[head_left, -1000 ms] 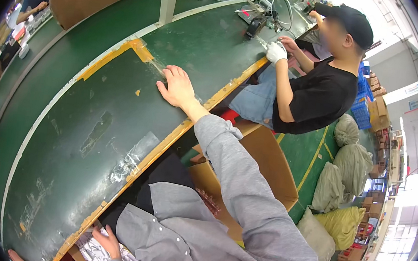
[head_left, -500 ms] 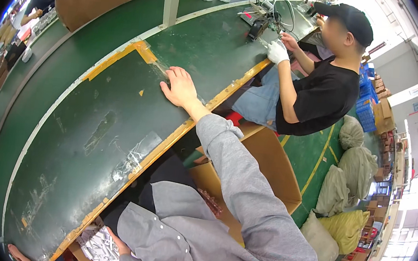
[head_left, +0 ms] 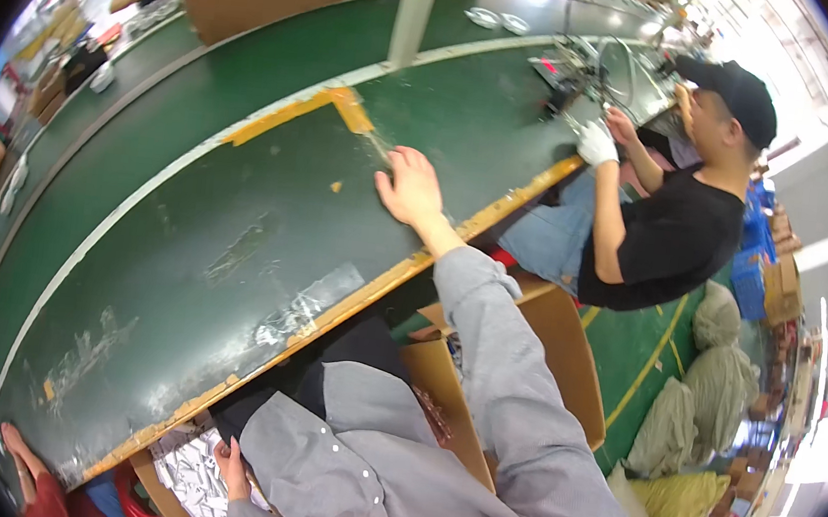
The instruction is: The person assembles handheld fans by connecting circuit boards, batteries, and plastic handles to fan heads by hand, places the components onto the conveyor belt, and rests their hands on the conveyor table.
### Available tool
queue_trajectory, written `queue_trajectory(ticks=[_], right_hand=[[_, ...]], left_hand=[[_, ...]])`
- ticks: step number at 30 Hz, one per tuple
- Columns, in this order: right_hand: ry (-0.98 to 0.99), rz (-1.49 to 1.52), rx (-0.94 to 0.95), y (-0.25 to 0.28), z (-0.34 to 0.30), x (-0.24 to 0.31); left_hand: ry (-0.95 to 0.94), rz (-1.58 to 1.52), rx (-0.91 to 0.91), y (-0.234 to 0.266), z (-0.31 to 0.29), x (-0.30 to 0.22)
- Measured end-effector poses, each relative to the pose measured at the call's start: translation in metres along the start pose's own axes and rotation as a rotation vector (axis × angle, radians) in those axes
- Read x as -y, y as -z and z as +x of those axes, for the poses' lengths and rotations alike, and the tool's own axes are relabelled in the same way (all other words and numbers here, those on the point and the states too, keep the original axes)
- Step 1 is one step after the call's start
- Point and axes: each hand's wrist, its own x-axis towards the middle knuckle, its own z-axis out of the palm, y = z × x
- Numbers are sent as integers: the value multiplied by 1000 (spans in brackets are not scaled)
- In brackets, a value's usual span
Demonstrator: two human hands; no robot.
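My right hand (head_left: 411,188) lies flat on the dark green worktable (head_left: 182,286), palm down and fingers spread, beside the seam where yellow tape (head_left: 350,111) ends. It holds nothing. Low at my left side, my left hand (head_left: 234,472) is at a cardboard box (head_left: 162,495) filled with small white pieces (head_left: 195,467). Its visible fingers are stretched and apart, with nothing seen between them, though part of the hand is turned away. What exactly the white pieces are is too small to tell.
To the right a co-worker (head_left: 676,224) in a black cap handles wired equipment (head_left: 571,74), one hand gloved. Another person's hand (head_left: 25,450) rests at the table's lower-left end. An open cardboard box (head_left: 564,353) stands by my right arm. Sacks (head_left: 720,388) lie on the floor.
My view has shifted, so the scene sits further right and lower. My right hand stays flat on the table. More of the box of white pieces and of the red-sleeved person shows.
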Motion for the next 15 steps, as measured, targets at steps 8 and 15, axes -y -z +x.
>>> queue_trajectory(ticks=[8,15], right_hand=[[2,1,27,0,1,7],[-15,-8,49,-3,0,3]], left_hand=[[-30,88,-41,-13,6,-10],[-45,-260,147,-3,-28,-18]])
